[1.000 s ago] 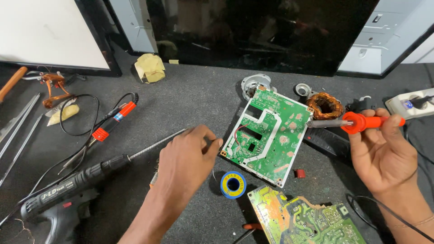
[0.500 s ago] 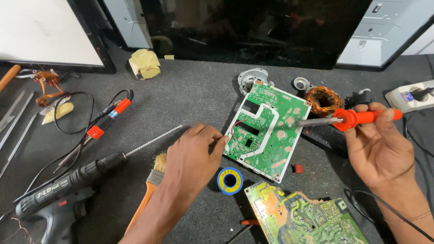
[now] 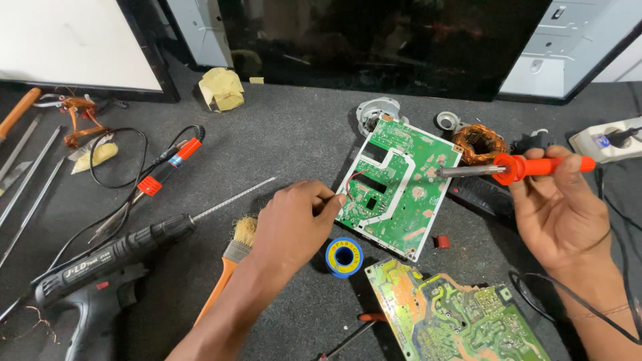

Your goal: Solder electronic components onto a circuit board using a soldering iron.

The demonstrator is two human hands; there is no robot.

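Our left hand (image 3: 291, 224) has its fingers curled, tips pinched at the board's (image 3: 394, 184) left edge by a red wire (image 3: 353, 179). Right hand (image 3: 558, 207) grips the orange iron (image 3: 515, 167), tip over the board's right side. Board lies mid-mat, solder spool (image 3: 344, 257) just below. Soldering step; next needs a steady tip on the joint.

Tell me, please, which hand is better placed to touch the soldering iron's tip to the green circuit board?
Right. The right hand holds the soldering iron, its tip over the green circuit board; the left hand pinches the board's edge.
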